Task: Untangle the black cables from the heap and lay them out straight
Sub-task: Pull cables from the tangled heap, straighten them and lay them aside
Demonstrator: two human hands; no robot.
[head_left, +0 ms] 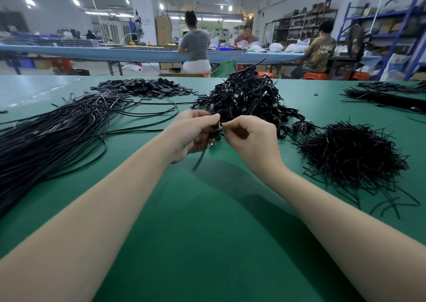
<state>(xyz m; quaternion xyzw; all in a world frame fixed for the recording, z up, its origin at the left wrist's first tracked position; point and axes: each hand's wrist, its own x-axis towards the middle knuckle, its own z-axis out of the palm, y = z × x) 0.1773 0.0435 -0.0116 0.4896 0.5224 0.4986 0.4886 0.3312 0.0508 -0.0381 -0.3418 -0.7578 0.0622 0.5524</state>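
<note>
Nearest, both forearms reach over the green table. The left hand curls its fingers round a small coiled black cable, thumb pressed on top; a loose end dangles below, blurred. The right hand pinches at the same bundle with thumb and forefinger, probably working at a twist tie, though that is too small to tell. The cable looks light, limp and springy; best held near the coil's waist and drawn out by one end. Just behind lies the heap of coiled cables. Left, straightened cables fan out; right, a pile of short black ties.
</note>
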